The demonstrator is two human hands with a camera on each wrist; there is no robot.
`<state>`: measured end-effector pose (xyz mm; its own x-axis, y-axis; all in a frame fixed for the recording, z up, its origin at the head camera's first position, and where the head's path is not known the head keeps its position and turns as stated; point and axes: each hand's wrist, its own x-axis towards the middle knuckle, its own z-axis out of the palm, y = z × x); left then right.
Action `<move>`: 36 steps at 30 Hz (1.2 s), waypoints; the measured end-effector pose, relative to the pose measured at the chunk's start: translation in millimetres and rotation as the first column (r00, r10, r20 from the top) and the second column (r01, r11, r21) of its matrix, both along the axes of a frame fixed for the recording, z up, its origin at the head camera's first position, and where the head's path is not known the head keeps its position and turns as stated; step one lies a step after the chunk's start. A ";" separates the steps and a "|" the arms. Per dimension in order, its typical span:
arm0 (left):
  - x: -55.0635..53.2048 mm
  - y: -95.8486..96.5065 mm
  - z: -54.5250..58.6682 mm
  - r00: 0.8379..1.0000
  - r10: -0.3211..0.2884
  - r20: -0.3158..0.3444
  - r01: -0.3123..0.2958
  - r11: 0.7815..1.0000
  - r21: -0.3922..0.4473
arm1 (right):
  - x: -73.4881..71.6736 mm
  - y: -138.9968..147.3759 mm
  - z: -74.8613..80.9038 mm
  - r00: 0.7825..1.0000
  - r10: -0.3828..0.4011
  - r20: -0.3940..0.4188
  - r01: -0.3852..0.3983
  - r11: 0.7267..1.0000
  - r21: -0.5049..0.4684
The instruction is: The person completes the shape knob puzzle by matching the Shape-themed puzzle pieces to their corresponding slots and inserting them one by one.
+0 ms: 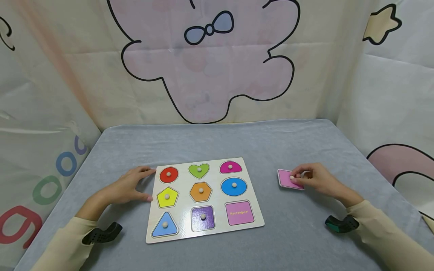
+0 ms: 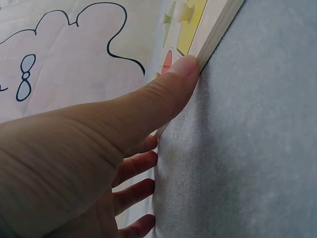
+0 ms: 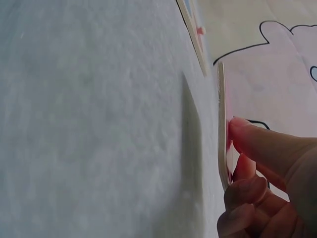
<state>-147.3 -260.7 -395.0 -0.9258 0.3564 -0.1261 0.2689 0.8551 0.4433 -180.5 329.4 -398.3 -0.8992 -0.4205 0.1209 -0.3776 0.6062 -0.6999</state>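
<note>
A pink rectangular puzzle piece [image 1: 286, 178] hangs just over the cloth right of the board, its shadow below it in the right wrist view. My right hand [image 1: 315, 178] pinches its small knob between thumb and fingers. The wooden shape puzzle board [image 1: 217, 195] lies at the table's middle, slightly turned. Its rectangle recess [image 1: 239, 213], printed "Rectangular", shows no piece in it. At the board's left side is my left hand [image 1: 127, 186], fingers spread and relaxed. In the left wrist view, the thumb [image 2: 171, 82] touches the board's edge.
Knobbed pieces fill the other recesses, among them a red circle [image 1: 168, 174], a blue oval [image 1: 234, 187] and a purple square [image 1: 203, 218]. A grey cloth [image 1: 217, 143] covers the table. Printed curtains [image 1: 84, 56] stand behind and at both sides.
</note>
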 end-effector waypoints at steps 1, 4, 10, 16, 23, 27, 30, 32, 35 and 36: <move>0.0 0.0 -0.1 1.000 0.000 0.000 0.000 1.000 -0.001 | -0.1 -2.0 -0.3 1.000 0.005 -0.002 -0.005 1.000 0.002; -0.3 0.1 -0.5 1.000 0.000 0.002 0.000 1.000 -0.004 | -0.2 -7.3 -0.9 1.000 0.023 0.000 -0.023 1.000 -0.002; -0.6 0.6 0.0 1.000 -0.002 0.000 0.002 1.000 -0.002 | 1.7 -17.7 -1.4 0.998 0.066 0.022 -0.066 0.998 -0.022; 0.4 0.8 0.8 1.000 0.002 0.008 -0.002 1.000 -0.003 | 3.0 -26.7 -3.6 0.994 0.105 0.025 -0.104 0.994 -0.043; 0.7 0.6 0.7 1.000 0.003 0.009 -0.003 1.000 -0.008 | 4.9 -37.5 -4.4 0.991 0.126 0.044 -0.123 0.991 -0.060; 0.6 0.9 0.7 1.000 0.006 0.012 -0.006 1.000 -0.010 | 7.1 -43.9 -2.7 0.989 0.136 0.061 -0.133 0.989 -0.062; 0.6 1.1 1.0 1.000 0.007 0.019 -0.007 1.000 -0.013 | 9.2 -49.2 -0.9 0.989 0.137 0.061 -0.134 0.989 -0.058; 0.5 1.1 1.2 1.000 0.008 0.022 -0.007 1.000 -0.012 | 10.5 -53.0 0.3 0.988 0.140 0.062 -0.137 0.989 -0.050; 0.3 1.0 1.1 1.000 0.007 0.020 -0.006 1.000 -0.012 | 12.1 -58.3 1.3 0.987 0.144 0.068 -0.142 0.989 -0.037; 0.3 0.9 0.9 1.000 0.006 0.017 -0.006 1.000 -0.011 | 12.5 -60.0 1.6 0.986 0.147 0.074 -0.144 0.989 -0.034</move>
